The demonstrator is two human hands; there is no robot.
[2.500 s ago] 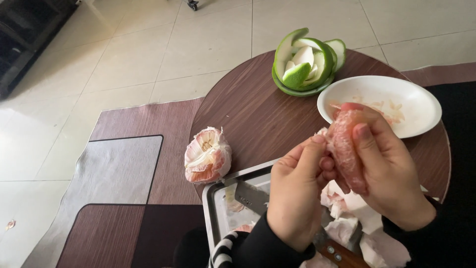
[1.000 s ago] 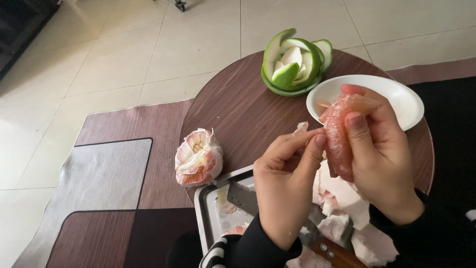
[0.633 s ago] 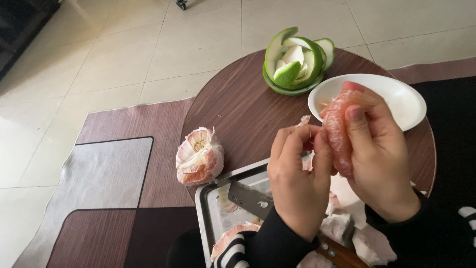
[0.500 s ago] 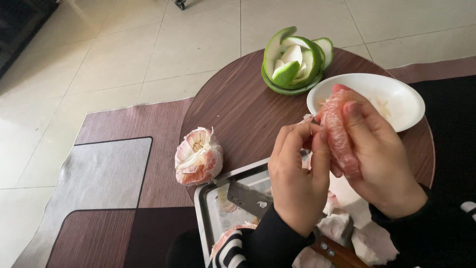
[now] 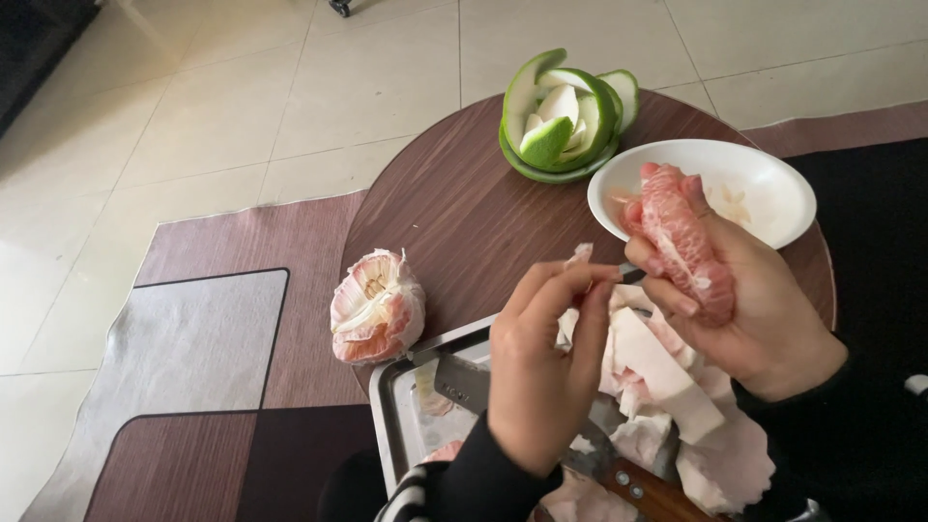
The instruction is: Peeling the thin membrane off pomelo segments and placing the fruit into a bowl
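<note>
Right hand (image 5: 749, 300) around a peeled pomelo segment (image 5: 681, 237), left hand (image 5: 541, 358) pinching a membrane strip (image 5: 580, 256).

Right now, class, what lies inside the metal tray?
Inside the metal tray: a knife, its blade partly covered by the left hand, and a pile of white pith. Anything beneath the pile is hidden.
</note>
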